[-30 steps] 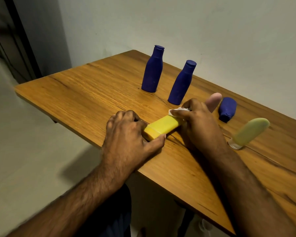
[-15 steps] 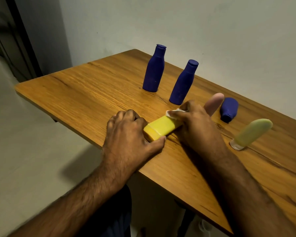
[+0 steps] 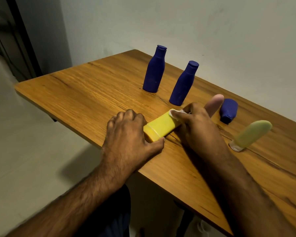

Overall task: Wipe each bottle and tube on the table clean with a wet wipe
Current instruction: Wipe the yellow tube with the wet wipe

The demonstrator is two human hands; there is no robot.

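Yellow bottle (image 3: pixel 161 128) lies flat near the table's (image 3: pixel 85 93) front edge, its long axis running from the left hand (image 3: pixel 128 132), which clamps its base, to the right hand (image 3: pixel 195 127), which pinches a white wet wipe (image 3: pixel 175 112) against the far end.

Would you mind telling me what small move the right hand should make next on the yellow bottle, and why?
Probably draw the wet wipe along the yellow bottle toward the left hand. The right hand presses the wipe at the bottle's far end, the bare yellow face lies between the hands, and the left hand pins the near end against the table.
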